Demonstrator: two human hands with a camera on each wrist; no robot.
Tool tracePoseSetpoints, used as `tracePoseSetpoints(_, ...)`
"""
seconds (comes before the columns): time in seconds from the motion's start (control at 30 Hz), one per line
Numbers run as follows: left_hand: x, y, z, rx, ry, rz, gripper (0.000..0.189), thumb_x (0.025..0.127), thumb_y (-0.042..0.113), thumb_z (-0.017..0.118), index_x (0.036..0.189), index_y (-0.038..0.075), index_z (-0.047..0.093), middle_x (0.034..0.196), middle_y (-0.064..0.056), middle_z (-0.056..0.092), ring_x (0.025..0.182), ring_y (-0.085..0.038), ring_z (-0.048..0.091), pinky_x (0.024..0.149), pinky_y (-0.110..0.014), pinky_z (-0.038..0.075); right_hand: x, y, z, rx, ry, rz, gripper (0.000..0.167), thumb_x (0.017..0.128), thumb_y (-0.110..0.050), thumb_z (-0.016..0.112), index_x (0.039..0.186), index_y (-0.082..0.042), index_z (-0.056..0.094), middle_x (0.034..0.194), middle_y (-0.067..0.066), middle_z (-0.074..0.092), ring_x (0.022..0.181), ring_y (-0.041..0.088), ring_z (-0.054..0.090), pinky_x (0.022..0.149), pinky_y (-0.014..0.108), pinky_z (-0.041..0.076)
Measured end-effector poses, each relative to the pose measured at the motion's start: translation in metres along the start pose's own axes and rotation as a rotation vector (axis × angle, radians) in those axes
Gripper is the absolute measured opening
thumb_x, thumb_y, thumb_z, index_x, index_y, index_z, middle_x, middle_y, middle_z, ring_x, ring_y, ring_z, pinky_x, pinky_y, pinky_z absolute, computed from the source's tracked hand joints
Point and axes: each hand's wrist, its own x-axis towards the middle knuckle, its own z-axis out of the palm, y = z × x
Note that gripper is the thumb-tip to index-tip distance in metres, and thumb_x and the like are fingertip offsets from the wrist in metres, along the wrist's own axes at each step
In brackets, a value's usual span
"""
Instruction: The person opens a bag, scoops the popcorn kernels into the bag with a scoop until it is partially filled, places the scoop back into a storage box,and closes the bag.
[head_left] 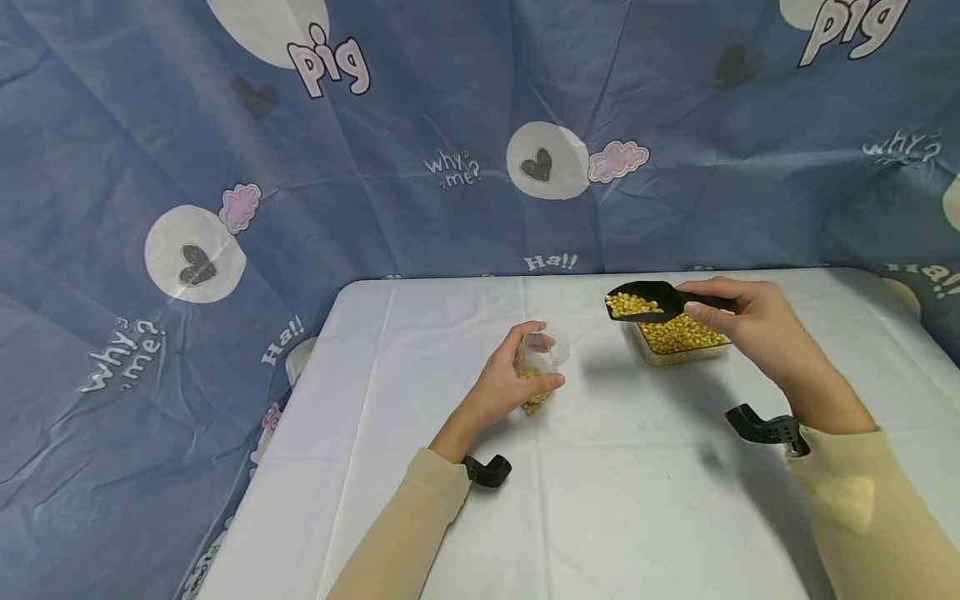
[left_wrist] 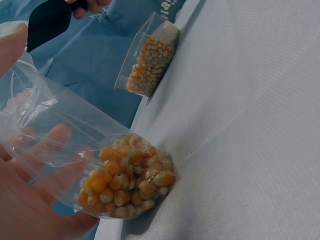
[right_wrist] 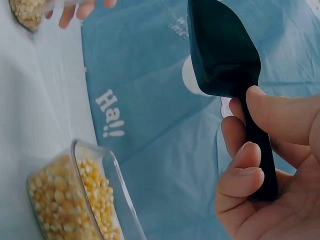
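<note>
A person's right hand (head_left: 757,323) grips the handle of a black scoop (head_left: 666,293), thumb near the bowl and fingers curled round the other side. The left hand (head_left: 501,380) holds a clear bag (left_wrist: 97,112) by its upper part, thumb and fingers bent about it and set well apart. Kernels (head_left: 628,307) lie in the scoop, whose tip points toward the bag without reaching it. More of them fill the bottom of the bag; whether that end rests on the white-covered table (head_left: 645,517) or hangs just above it cannot be told. Near the scoop, a clear box (head_left: 678,358) of kernels sits on the right side of the table. Behind, a blue backdrop (head_left: 450,92) hangs.

The step in hand looks like bringing a scoopful across to the bag. Done well, it likely calls for a level scoop, a steady right wrist, and the bag's mouth spread wide enough to take the tip before any tilt. A sharp tip at the edge would probably scatter kernels; too tight a left grip could fold the thin bag inward.
</note>
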Motion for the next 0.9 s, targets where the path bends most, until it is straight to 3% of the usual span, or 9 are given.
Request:
tracePoseSetpoints(0.23, 0.001, 0.002, 0.001, 0.004, -0.001, -0.046, 0.078, 0.088, 0.031, 0.081, 0.151, 0.023, 0.037, 0.138, 0.003, 0.057, 0.128, -0.014, 0.049, 0.108, -0.05, 0.037, -0.002, -0.009, 0.01, 0.052, -0.036, -0.028, 0.032, 0.095, -0.02, 0.073, 0.126, -0.011, 0.071, 0.122, 0.001, 0.068, 0.102, 0.01, 0.063, 0.074, 0.02, 0.052)
tracePoseSetpoints(0.43, 0.001, 0.005, 0.003, -0.013, -0.013, -0.069, 0.077, 0.088, 0.02, 0.08, 0.151, 0.024, 0.036, 0.142, -0.007, 0.054, 0.132, -0.026, 0.048, 0.108, -0.054, 0.036, -0.003, -0.017, 0.019, 0.086, -0.072, -0.027, 0.031, 0.095, -0.019, 0.073, 0.125, -0.012, 0.072, 0.121, 0.004, 0.067, 0.095, 0.014, 0.064, 0.073, 0.022, 0.053)
tracePoseSetpoints(0.6, 0.0, 0.004, 0.004, 0.018, -0.012, -0.059, 0.077, 0.087, 0.029, 0.082, 0.15, 0.031, 0.037, 0.139, 0.004, 0.056, 0.13, -0.016, 0.049, 0.108, -0.05, 0.037, -0.005, -0.022, 0.027, 0.079, -0.088, -0.055, 0.028, 0.095, -0.018, 0.073, 0.123, -0.014, 0.073, 0.12, 0.004, 0.068, 0.098, 0.017, 0.065, 0.075, 0.021, 0.053)
tracePoseSetpoints(0.7, 0.0, 0.005, 0.003, 0.027, -0.011, -0.042, 0.078, 0.086, 0.034, 0.082, 0.15, 0.03, 0.038, 0.137, 0.008, 0.057, 0.129, -0.012, 0.049, 0.108, -0.049, 0.037, -0.005, -0.023, 0.031, 0.06, -0.088, -0.083, 0.026, 0.095, -0.016, 0.073, 0.121, -0.015, 0.074, 0.117, 0.003, 0.069, 0.098, 0.017, 0.064, 0.074, 0.02, 0.052)
tracePoseSetpoints(0.83, -0.001, 0.006, 0.004, 0.036, -0.009, -0.025, 0.078, 0.086, 0.038, 0.081, 0.15, 0.03, 0.038, 0.137, 0.007, 0.057, 0.127, -0.01, 0.05, 0.106, -0.049, 0.039, -0.005, -0.022, 0.036, 0.012, -0.091, -0.112, 0.025, 0.094, -0.015, 0.074, 0.119, -0.017, 0.075, 0.115, -0.001, 0.069, 0.1, 0.015, 0.063, 0.075, 0.019, 0.051)
tracePoseSetpoints(0.9, -0.001, 0.007, 0.004, 0.035, -0.016, -0.033, 0.078, 0.087, 0.033, 0.081, 0.151, 0.028, 0.037, 0.139, 0.001, 0.057, 0.129, -0.016, 0.05, 0.106, -0.05, 0.038, -0.004, -0.022, 0.039, 0.006, -0.096, -0.125, 0.026, 0.094, -0.014, 0.074, 0.119, -0.017, 0.075, 0.114, -0.001, 0.069, 0.1, 0.014, 0.063, 0.074, 0.02, 0.051)
